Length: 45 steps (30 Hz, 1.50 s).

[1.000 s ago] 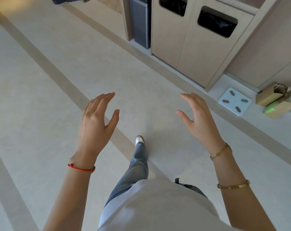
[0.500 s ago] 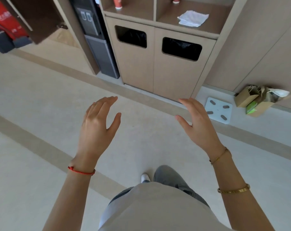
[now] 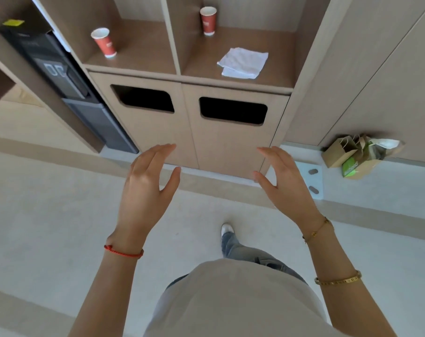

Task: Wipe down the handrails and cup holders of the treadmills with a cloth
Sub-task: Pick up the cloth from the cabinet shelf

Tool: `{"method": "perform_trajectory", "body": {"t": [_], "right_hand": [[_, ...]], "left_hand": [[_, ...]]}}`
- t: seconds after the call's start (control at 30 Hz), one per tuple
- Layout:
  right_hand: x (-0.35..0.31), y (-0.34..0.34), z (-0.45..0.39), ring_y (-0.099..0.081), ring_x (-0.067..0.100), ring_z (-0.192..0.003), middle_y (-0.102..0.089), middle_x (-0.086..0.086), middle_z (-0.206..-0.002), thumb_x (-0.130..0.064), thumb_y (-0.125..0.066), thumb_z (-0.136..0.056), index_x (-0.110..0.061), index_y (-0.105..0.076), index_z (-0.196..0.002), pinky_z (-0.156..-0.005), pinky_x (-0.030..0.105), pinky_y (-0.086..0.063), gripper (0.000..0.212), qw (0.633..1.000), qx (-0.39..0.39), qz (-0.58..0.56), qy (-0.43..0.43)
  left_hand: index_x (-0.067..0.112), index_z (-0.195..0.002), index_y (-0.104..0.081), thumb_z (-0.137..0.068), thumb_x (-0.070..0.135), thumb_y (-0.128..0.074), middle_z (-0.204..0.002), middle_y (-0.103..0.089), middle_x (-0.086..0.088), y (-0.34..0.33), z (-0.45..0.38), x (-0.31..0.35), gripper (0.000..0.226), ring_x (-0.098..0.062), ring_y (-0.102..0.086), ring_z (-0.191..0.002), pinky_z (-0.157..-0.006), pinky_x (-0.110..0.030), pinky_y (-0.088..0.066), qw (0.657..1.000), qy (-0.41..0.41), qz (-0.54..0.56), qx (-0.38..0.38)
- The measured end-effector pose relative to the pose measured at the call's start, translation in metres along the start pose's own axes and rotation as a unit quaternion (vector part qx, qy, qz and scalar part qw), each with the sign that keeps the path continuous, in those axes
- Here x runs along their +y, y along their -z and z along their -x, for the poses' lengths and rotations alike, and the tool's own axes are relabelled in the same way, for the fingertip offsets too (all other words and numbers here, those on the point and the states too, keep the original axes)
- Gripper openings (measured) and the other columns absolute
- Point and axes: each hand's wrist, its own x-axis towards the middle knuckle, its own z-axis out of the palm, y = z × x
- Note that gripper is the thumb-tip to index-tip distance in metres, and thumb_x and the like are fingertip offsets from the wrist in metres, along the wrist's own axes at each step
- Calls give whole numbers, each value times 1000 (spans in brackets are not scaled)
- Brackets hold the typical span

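Both hands were raised in front of the person and held nothing: the left hand [image 3: 147, 188] with fingers straight and thumb spread, the right hand [image 3: 283, 183] likewise relaxed, palms turned toward each other and well apart. Beyond them stood a wooden cabinet [image 3: 228, 144] with two doors, each cut with a dark disposal slot, and two open shelf compartments above. A dark floor-standing machine [image 3: 68, 86] stood in a recess to the cabinet's left. On the pale floor at the right lay a white bathroom scale [image 3: 312, 178], partly behind the right hand, and near it brown paper bags [image 3: 352, 154] leaned against the wall. The folded white cloth [image 3: 243, 63] lay in the right shelf compartment, untouched, with a red paper cup [image 3: 208, 20] behind it; another red cup [image 3: 104, 42] stood in the left compartment.
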Motion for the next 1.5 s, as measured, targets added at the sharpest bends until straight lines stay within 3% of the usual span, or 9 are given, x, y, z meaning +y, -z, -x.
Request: {"method": "perform_trajectory", "body": {"t": [0.23, 0.37, 0.53, 0.83, 0.97, 1.2, 1.5], "right_hand": [[32, 17, -154, -29, 18, -142, -45, 3, -144, -26, -56, -97, -15, -43, -143, -116, 24, -20, 49, 1000, 12, 26, 6], [47, 16, -225, -36, 20, -136, -48, 4, -141, -23, -57, -96, -14, -45, -141, -115, 35, -31, 47, 1000, 21, 22, 4], [70, -2, -295, -43, 18, -128, -50, 2, -138, -27, -58, -96, -14, -46, -140, -109, 28, -35, 48, 999, 29, 25, -16], [110, -33, -411, -35, 22, -137, -42, 5, -147, -32, -58, -96, -14, -41, -144, -113, 36, -34, 54, 995, 35, 56, -81], [128, -47, -459, -22, 25, -144, -29, 6, -156, -42, -56, -95, -15, -34, -148, -118, 39, -26, 64, 990, 5, 100, -98], [156, -75, -511, -2, 28, -151, -12, 7, -162, -56, -51, -92, -16, -16, -154, -122, 47, -8, 81, 978, -93, 159, -102], [171, -90, -507, -25, 29, -143, -31, 5, -155, -64, -50, -88, -15, -30, -150, -119, 43, -18, 82, 973, -59, 202, -96]], "left_hand": [[8, -136, -55, -95, 20, -62, -135, -59, -10, -42, -154, -22, 43, -27, -55, -126, -103, -47, -48, 1000, -22, 3, 8], [8, -136, -55, -96, 20, -61, -134, -59, -11, -67, -224, -38, 42, -27, -54, -127, -104, -47, -47, 1000, -24, 12, -1], [7, -133, -57, -94, 15, -62, -131, -60, -11, -109, -302, -67, 41, -30, -56, -120, -99, -48, -48, 999, -28, 26, -5], [8, -131, -58, -92, 15, -64, -130, -60, -9, -190, -418, -122, 40, -26, -54, -125, -107, -41, -43, 995, -89, 23, -40], [9, -133, -57, -94, 20, -61, -133, -60, -7, -223, -449, -137, 41, -25, -53, -127, -109, -42, -41, 992, -96, 0, -87], [15, -141, -51, -99, 30, -53, -143, -53, -4, -263, -464, -148, 44, -24, -47, -134, -113, -44, -34, 982, -20, -26, -186], [11, -134, -58, -96, 23, -59, -142, -53, -6, -279, -451, -151, 39, -26, -44, -135, -111, -42, -37, 982, 16, -23, -189]]}}
